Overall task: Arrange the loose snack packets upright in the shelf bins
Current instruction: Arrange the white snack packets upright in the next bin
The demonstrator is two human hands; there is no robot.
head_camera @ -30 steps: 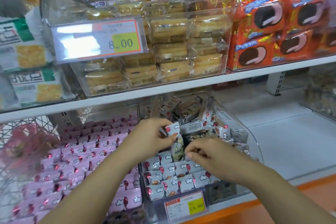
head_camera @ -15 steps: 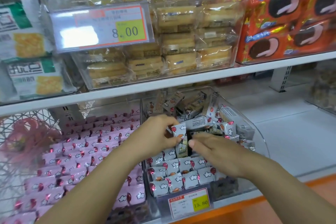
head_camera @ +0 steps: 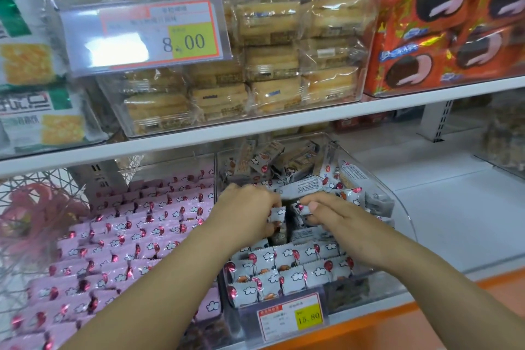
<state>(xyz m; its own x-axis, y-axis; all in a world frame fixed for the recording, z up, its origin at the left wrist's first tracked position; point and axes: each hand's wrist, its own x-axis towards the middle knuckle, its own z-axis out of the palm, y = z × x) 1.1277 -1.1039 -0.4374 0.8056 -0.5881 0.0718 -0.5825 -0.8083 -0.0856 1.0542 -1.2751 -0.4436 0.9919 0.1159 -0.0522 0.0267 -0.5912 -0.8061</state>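
A clear plastic bin (head_camera: 399,214) on the lower shelf holds small grey snack packets printed with red balloons and white clouds. Upright rows (head_camera: 287,270) fill its front; loose packets (head_camera: 301,176) lie jumbled at the back. My left hand (head_camera: 244,213) pinches an upright grey packet (head_camera: 277,214) in the middle of the bin. My right hand (head_camera: 326,214) pinches another grey packet (head_camera: 302,207) just to its right. The two hands nearly touch.
A second bin on the left holds rows of pink packets (head_camera: 127,236). A price tag reading 15.80 (head_camera: 292,318) is clipped to the grey bin's front. Above, the upper shelf edge (head_camera: 255,125) carries a bin of cake packs (head_camera: 272,65) and orange pie boxes (head_camera: 443,37). Bare white shelf (head_camera: 454,207) lies to the right.
The view has moved closer. My right hand has risen and now pinches a packet beside the left hand's packet; both hands sit a little further back in the bin.
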